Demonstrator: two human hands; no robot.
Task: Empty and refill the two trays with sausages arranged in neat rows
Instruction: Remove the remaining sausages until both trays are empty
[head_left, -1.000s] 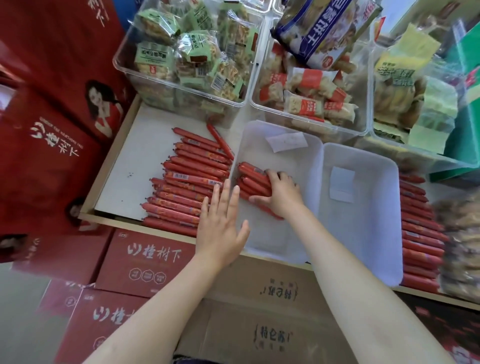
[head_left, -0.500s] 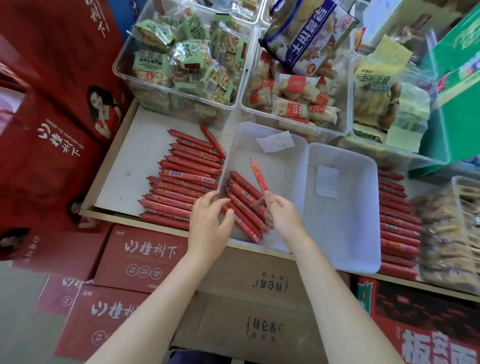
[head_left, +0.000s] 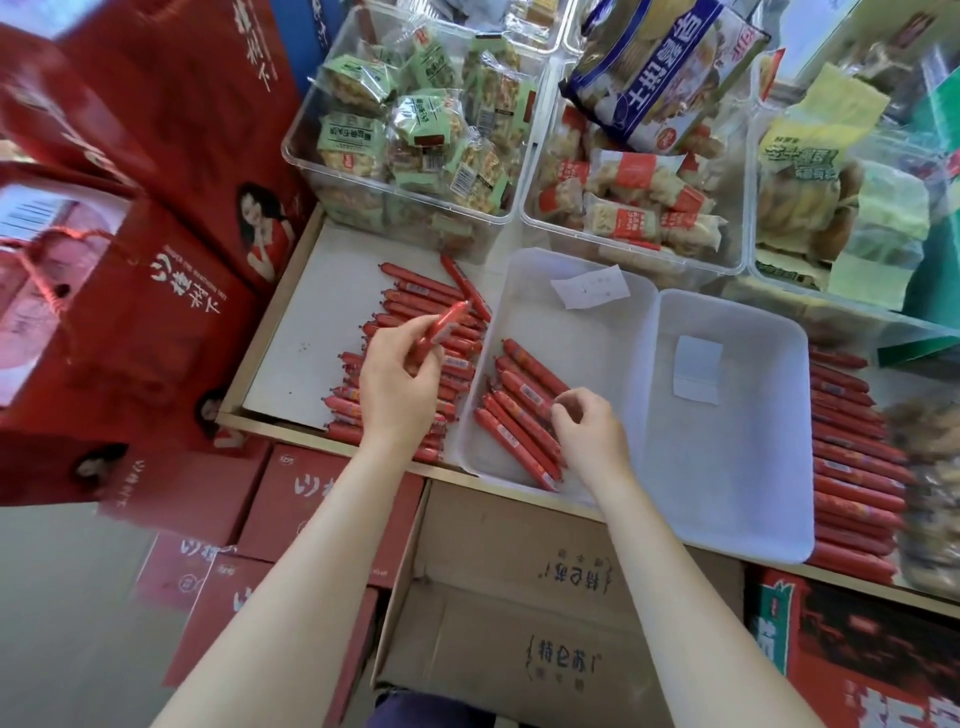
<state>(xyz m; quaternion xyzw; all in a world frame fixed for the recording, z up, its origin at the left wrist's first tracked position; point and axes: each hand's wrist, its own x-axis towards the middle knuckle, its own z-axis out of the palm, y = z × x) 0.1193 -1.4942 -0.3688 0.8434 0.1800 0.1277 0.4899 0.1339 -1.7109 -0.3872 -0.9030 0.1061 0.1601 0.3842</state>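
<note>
Here the refilling step is in hand. The desk (head_left: 291, 358) carries two white trays: the right tray (head_left: 737, 467) is bare but for a paper slip, while the left tray (head_left: 571, 332) holds a short slanted row of sausages (head_left: 519, 410) at its near left. A loose pile of sausages (head_left: 410, 332) lies just beside it. One sausage (head_left: 441, 327) is pinched in the left hand (head_left: 397, 384) above the pile. The right hand (head_left: 592, 431), fingers curled, touches the row. Next, the held sausage probably needs laying parallel against that row.
</note>
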